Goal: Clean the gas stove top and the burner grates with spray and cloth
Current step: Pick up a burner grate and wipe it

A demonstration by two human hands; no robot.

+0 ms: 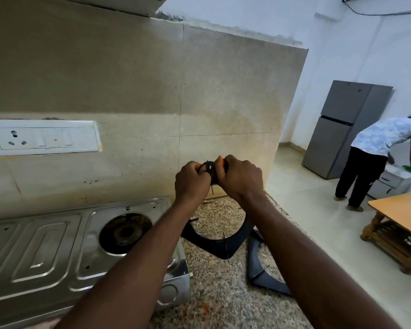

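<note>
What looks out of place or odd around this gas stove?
One black grate lies off the stove on the granite counter to its right, a second grate askew beside it. The right burner stands bare and dark. An orange smear marks the counter.

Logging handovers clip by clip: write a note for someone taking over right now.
Left hand, right hand: both grip a small dark round part with an orange cloth, held up before the wall.
Grates: two lie on the counter, right of the stove.
Done: grates off.
Left: wiping stove top and grates, as far as shown; spray bottle not in view.
</note>
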